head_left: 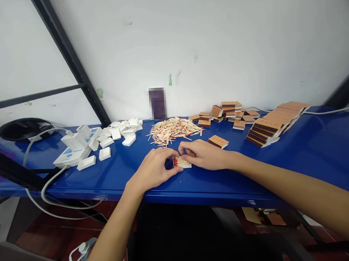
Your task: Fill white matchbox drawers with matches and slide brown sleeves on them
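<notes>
A small white matchbox tray [187,166] lies on the blue table near its front edge, holding red-tipped matches [180,161] laid side by side. My left hand [153,168] grips the tray's left end between thumb and forefinger. Over the tray's right part, my right hand [206,154] has curled fingers, with the thumb reaching onto the matches; whether it pinches any is hidden. Just behind both hands spreads a heap of loose matches [174,129]. One printed matchbox sleeve [218,141] sits behind my right wrist.
White trays [129,134] are piled at the left, some on a white power strip [72,156] with cables. Brown sleeves [229,111] lie jumbled at the back right, beside stacked matchboxes [275,123]. A dark upright object [158,103] is blurred against the wall. A black rack post [71,58] rises at left.
</notes>
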`<state>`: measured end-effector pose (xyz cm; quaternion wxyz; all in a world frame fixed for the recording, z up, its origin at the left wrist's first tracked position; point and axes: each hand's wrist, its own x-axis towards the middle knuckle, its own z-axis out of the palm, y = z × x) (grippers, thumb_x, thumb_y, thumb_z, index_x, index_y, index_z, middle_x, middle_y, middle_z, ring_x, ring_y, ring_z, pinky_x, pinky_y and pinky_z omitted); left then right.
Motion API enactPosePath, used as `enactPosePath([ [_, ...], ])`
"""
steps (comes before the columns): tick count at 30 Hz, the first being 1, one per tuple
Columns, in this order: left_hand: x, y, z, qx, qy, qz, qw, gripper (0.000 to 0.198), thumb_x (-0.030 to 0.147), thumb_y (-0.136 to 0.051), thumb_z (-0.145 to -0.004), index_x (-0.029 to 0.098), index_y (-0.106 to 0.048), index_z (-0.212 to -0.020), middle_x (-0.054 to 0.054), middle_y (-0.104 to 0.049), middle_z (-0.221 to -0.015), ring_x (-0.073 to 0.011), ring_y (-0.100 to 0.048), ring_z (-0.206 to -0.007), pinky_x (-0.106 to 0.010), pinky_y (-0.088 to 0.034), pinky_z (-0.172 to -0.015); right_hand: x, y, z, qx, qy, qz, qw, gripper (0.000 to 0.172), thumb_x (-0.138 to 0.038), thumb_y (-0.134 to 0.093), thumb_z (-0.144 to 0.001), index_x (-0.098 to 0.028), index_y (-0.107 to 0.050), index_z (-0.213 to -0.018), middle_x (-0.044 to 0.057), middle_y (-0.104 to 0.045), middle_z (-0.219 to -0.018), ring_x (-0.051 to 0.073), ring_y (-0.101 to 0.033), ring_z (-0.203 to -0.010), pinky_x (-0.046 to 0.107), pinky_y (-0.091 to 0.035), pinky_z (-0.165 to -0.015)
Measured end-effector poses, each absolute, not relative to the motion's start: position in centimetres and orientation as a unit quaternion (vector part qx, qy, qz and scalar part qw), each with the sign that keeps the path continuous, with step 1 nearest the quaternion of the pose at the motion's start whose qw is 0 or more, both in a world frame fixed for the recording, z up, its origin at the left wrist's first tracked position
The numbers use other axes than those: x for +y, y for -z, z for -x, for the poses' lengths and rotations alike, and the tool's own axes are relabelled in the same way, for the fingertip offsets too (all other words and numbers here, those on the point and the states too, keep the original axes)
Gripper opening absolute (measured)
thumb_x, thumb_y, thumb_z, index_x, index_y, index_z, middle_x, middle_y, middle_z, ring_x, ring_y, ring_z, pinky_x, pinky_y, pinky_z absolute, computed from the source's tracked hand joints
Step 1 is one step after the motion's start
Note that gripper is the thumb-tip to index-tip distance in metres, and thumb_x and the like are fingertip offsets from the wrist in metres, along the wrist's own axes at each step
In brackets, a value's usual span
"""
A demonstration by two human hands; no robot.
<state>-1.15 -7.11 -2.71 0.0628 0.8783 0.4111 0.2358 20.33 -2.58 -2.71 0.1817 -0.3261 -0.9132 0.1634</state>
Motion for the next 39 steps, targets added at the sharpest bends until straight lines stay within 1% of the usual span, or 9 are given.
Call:
enactPosePath([
  [11,-7.0,2.8,1.1,0.413,-0.242,-0.876,0.062,0.024,0.040,-0.073,-0.084,0.021,-0.067,-0.096,0.001,-0.072,-0.096,-0.0183,-0.065,-0.088,-0.033,-0.046,-0.084,-2.5,2.7,-20.6,-0.918,-0.187,0.298,0.182,0.011,-0.026,-0.046,-0.095,-0.021,-0.054,-0.089,-0.005,-0.050,-0.062,0.012,-0.044,-0.058,0.026,-0.027,-0.058],
  [15,-7.1,2.7,1.1,0.419,-0.241,-0.873,0.062,0.025,0.039,-0.073,-0.083,0.021,-0.066,-0.099,0.000,-0.072,-0.096,-0.0189,-0.064,-0.089,-0.033,-0.046,-0.082,-2.4,2.9,-20.6,-0.918,-0.179,0.305,0.181,0.007,-0.022,-0.049,-0.092,-0.022,-0.055,-0.095,-0.005,-0.051,-0.065,0.012,-0.046,-0.060,0.026,-0.027,-0.057],
  [23,-7.0,2.7,1.1,0.417,-0.239,-0.874,0.073,0.023,0.041,-0.072,-0.085,0.021,-0.066,-0.095,0.000,-0.072,-0.097,-0.0185,-0.064,-0.089,-0.033,-0.046,-0.085,-2.7,2.3,-20.6,-0.922,-0.144,0.321,0.160,0.012,-0.023,-0.044,-0.093,-0.022,-0.054,-0.100,-0.003,-0.056,-0.067,0.014,-0.050,-0.062,0.026,-0.030,-0.058],
  [27,-7.1,2.7,1.1,0.421,-0.242,-0.871,0.077,0.026,0.040,-0.071,-0.084,0.021,-0.065,-0.101,-0.001,-0.071,-0.101,-0.0192,-0.064,-0.093,-0.034,-0.047,-0.086,-2.6,0.7,-21.7,-0.898,0.012,0.412,0.151,0.019,-0.025,-0.042,-0.093,-0.020,-0.055,-0.106,0.006,-0.066,-0.088,0.020,-0.059,-0.075,0.030,-0.035,-0.064],
  [29,-7.3,2.6,1.0,0.422,-0.241,-0.870,0.077,0.028,0.041,-0.071,-0.084,0.022,-0.064,-0.103,-0.001,-0.070,-0.102,-0.0199,-0.063,-0.093,-0.035,-0.047,-0.088,-2.2,0.0,-22.9,-0.863,0.084,0.480,0.132,0.027,-0.033,-0.045,-0.092,-0.018,-0.056,-0.112,0.015,-0.066,-0.106,0.028,-0.062,-0.088,0.034,-0.039,-0.068],
  [31,-7.4,2.6,1.0,0.424,-0.240,-0.870,0.076,0.027,0.040,-0.069,-0.084,0.022,-0.063,-0.103,-0.001,-0.070,-0.104,-0.0204,-0.063,-0.094,-0.037,-0.046,-0.090,-1.7,-0.3,-24.3,-0.824,0.104,0.548,0.103,0.038,-0.040,-0.052,-0.088,-0.016,-0.055,-0.117,0.020,-0.063,-0.114,0.034,-0.063,-0.093,0.039,-0.043,-0.072],
  [33,-7.4,2.5,1.0,0.422,-0.240,-0.871,0.075,0.024,0.036,-0.068,-0.084,0.023,-0.063,-0.103,-0.001,-0.070,-0.105,-0.0205,-0.063,-0.096,-0.037,-0.046,-0.092,-1.2,-0.3,-25.6,-0.804,0.082,0.586,0.060,0.041,-0.041,-0.058,-0.084,-0.017,-0.055,-0.117,0.020,-0.064,-0.110,0.035,-0.064,-0.091,0.041,-0.044,-0.071],
  [36,-7.4,2.5,1.1,0.424,-0.240,-0.871,0.070,0.020,0.031,-0.066,-0.084,0.022,-0.064,-0.101,-0.001,-0.070,-0.103,-0.0204,-0.063,-0.097,-0.036,-0.046,-0.092,-1.0,-0.4,-26.3,-0.825,0.011,0.565,-0.001,0.034,-0.034,-0.058,-0.083,-0.017,-0.056,-0.112,0.016,-0.067,-0.095,0.032,-0.064,-0.083,0.038,-0.043,-0.065],
  [39,-7.1,2.7,1.2,0.445,-0.237,-0.862,0.056,0.020,0.034,-0.065,-0.086,0.022,-0.065,-0.103,-0.002,-0.071,-0.101,-0.0210,-0.063,-0.094,-0.037,-0.046,-0.089,-1.6,-0.5,-25.4,-0.885,-0.070,0.461,0.016,0.036,-0.028,-0.062,-0.077,-0.020,-0.055,-0.112,0.011,-0.067,-0.094,0.026,-0.062,-0.078,0.033,-0.042,-0.062],
])
